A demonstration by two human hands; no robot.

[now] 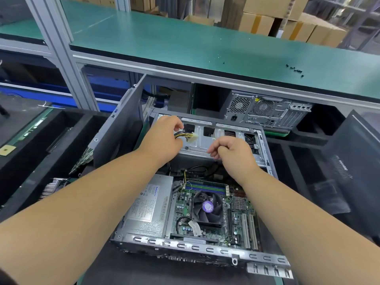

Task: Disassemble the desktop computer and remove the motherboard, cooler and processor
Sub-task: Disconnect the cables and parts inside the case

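Forearms stretched over open desktop case (197,246). Left hand (162,138) pinching white power connector (192,137) above drive cage (205,145); right hand (232,151) curled, grip unclear. Cooler fan (207,208) on motherboard (236,221).

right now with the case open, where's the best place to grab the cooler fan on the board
Take the cooler by its square black frame, fingers on two opposite outer edges, coming straight down from above. The blades and purple hub sit inside the frame, and the power supply crowds its left side. It probably still needs unfastening first.
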